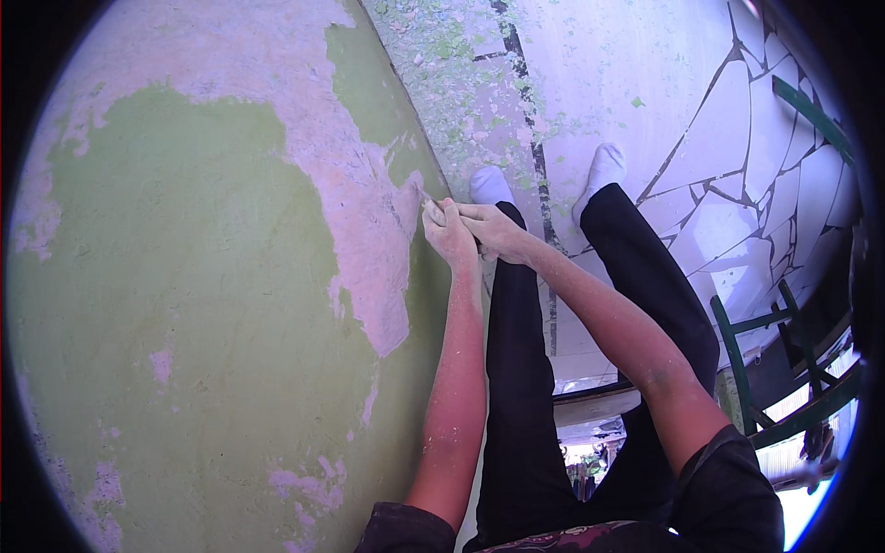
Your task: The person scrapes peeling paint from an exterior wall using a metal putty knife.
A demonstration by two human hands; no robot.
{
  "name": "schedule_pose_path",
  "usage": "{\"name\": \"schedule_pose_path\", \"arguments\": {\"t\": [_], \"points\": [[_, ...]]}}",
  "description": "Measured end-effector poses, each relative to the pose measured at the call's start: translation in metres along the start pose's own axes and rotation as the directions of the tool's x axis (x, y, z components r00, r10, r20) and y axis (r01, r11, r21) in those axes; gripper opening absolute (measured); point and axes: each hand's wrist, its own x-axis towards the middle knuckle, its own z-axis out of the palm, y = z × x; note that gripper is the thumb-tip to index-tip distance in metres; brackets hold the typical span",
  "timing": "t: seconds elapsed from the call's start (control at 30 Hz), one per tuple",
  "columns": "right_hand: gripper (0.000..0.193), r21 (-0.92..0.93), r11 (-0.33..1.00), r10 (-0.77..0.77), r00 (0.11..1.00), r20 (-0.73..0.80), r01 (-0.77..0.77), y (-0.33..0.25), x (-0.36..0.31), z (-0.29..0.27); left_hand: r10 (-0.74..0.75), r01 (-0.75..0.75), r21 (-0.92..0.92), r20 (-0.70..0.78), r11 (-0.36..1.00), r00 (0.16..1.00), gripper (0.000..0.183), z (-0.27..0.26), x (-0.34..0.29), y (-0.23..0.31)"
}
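Observation:
A wall with green paint (pixel 203 249) fills the left side, with a pale pinkish bare area (pixel 359 230) where the paint is gone. My left hand (pixel 451 238) is closed around a thin scraper (pixel 425 194), whose tip meets the wall at the edge of that bare area. My right hand (pixel 498 232) is closed on the same tool from the right, close against the left hand. Fingers hide most of the scraper; a bit of its dark handle shows below them. Pale dust coats both hands and the forearms.
Green and pale paint flakes (pixel 452 78) litter the floor along the wall's foot. My feet in white socks (pixel 606 168) stand on pale tiles, with cracked-pattern paving (pixel 714 226) to the right. A green metal frame (pixel 737 369) stands at the lower right.

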Motion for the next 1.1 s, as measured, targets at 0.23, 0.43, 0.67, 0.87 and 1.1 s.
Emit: {"name": "schedule_pose_path", "arguments": {"t": [0.23,0.43,0.67,0.87,1.1], "points": [[0.036,-0.021,0.999,-0.027,0.999,0.039,0.028,0.004,-0.003,-0.015,0.014,-0.014,-0.047,-0.002,0.999,1.000,0.026,0.008,-0.012,0.000],[0.035,0.040,0.997,-0.059,0.998,0.002,0.059,0.003,0.012,-0.003,0.141,-0.141,-0.041,0.000,0.989,0.990,0.025,0.006,0.010,-0.006],[0.036,-0.022,0.999,-0.040,0.999,0.034,0.041,-0.006,0.006,-0.006,0.040,-0.040,0.018,-0.003,0.999,0.999,0.025,0.003,0.000,0.004],[0.037,-0.041,0.999,-0.034,0.999,0.015,0.035,-0.002,-0.004,0.003,0.092,-0.092,-0.078,-0.010,0.993,0.996,0.025,-0.002,-0.006,0.002],[0.036,-0.065,0.997,-0.054,0.997,-0.047,0.051,-0.006,0.019,-0.008,-0.023,0.029,-0.092,0.058,0.995,0.998,0.025,0.011,0.016,-0.001]]}}
